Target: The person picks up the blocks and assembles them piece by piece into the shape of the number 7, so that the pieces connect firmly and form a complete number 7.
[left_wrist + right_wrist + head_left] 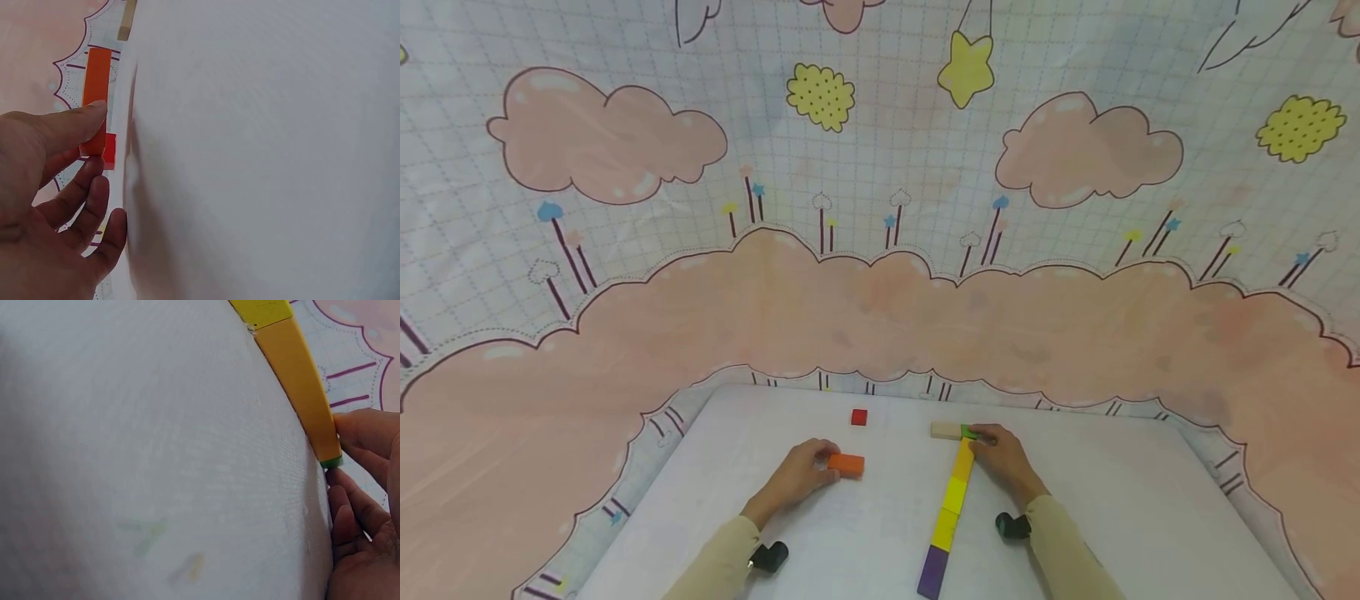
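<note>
My left hand [797, 475] pinches one end of an orange block [852, 466] between thumb and fingers; the left wrist view shows its long side. Farther back, a small red block [859, 417] sits apart on the table. My right hand [1006, 462] has its fingers at a small green block [967, 431], which they partly cover. In the right wrist view, the thumb touches the side of a yellow-orange block [297, 387] and fingertips meet the green block's end. A beige block [946, 430] lies left of the green one.
From the yellow-orange block a slanting row comes toward me: two yellow blocks [954, 496], then a purple block [933, 572]. All lie on a white table [1120, 500]. A patterned cloth [880, 317] hangs behind it. Dark wrist-worn devices [769, 557] show near both sleeves.
</note>
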Tool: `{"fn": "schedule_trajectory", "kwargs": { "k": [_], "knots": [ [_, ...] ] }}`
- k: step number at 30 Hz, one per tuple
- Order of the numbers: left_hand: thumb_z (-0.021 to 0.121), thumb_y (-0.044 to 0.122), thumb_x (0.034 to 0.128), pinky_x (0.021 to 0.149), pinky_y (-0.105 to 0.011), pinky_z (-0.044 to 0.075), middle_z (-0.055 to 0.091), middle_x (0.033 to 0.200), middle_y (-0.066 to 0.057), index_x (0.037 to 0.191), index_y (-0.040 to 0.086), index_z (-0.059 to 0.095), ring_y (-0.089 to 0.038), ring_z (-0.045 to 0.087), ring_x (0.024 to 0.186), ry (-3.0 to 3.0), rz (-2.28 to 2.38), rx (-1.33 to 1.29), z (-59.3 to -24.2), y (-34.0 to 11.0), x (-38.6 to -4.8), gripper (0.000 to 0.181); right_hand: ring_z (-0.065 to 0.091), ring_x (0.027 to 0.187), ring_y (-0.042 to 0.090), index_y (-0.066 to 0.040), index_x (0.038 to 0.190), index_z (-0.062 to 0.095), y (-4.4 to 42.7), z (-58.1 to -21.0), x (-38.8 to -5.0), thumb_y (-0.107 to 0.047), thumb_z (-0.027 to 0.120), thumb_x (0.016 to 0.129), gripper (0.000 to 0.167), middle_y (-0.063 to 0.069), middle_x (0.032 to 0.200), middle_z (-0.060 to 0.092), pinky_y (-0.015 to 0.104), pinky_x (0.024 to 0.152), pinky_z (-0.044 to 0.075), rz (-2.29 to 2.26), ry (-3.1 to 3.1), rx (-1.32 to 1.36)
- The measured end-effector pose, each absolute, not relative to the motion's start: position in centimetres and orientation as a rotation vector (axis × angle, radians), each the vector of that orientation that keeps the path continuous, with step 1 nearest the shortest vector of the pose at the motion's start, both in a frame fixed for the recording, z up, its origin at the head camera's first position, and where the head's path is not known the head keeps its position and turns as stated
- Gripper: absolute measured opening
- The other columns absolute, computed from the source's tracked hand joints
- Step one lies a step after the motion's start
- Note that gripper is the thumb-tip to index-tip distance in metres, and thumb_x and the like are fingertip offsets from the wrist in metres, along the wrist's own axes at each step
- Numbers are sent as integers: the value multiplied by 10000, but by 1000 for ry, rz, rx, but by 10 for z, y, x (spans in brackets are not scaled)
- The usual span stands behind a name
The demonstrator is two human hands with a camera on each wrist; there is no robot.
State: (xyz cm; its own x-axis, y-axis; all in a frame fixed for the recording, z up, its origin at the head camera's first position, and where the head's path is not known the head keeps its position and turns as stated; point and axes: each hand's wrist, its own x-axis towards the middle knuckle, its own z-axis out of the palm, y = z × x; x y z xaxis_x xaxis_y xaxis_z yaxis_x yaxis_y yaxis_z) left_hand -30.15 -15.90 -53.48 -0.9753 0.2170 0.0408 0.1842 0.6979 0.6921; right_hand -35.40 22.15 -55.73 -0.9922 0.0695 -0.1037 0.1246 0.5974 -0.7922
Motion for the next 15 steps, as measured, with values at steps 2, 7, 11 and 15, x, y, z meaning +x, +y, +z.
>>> {"fn": "schedule_trajectory", "kwargs": {
  "k": [2, 7, 11, 15],
  "knots": [
    [769, 168, 843, 1003, -474, 483, 644, 1124, -9, 1147, 149, 657, -196, 563, 1069, 2852, 1175, 329, -534, -159, -301, 324, 475, 1300, 341, -202, 1258, 658, 221, -557, -353, -237, 653, 922, 338, 109, 1406, 547, 589, 1110, 346, -1365, 2764, 160],
    [765, 163, 845, 980, -463, 495, 643, 1118, -17, 1141, 149, 658, -199, 565, 1053, 2856, 1207, 298, -534, -157, -302, 316, 468, 1309, 341, -209, 1266, 652, 222, -557, -352, -247, 648, 926, 342, 105, 1413, 540, 591, 1114, 342, -1367, 2758, 161],
    [760, 159, 849, 974, -458, 502, 645, 1121, -15, 1140, 148, 655, -200, 574, 1058, 2857, 1207, 300, -533, -155, -302, 310, 460, 1321, 342, -213, 1267, 650, 222, -558, -352, -248, 645, 928, 341, 106, 1423, 532, 591, 1118, 336, -1373, 2749, 163],
    [756, 165, 854, 969, -455, 501, 644, 1112, -7, 1134, 157, 654, -200, 573, 1059, 2839, 1232, 296, -533, -152, -304, 298, 457, 1330, 344, -205, 1266, 649, 222, -557, -352, -251, 642, 928, 341, 109, 1426, 530, 582, 1126, 332, -1382, 2747, 167]
  ]
}}
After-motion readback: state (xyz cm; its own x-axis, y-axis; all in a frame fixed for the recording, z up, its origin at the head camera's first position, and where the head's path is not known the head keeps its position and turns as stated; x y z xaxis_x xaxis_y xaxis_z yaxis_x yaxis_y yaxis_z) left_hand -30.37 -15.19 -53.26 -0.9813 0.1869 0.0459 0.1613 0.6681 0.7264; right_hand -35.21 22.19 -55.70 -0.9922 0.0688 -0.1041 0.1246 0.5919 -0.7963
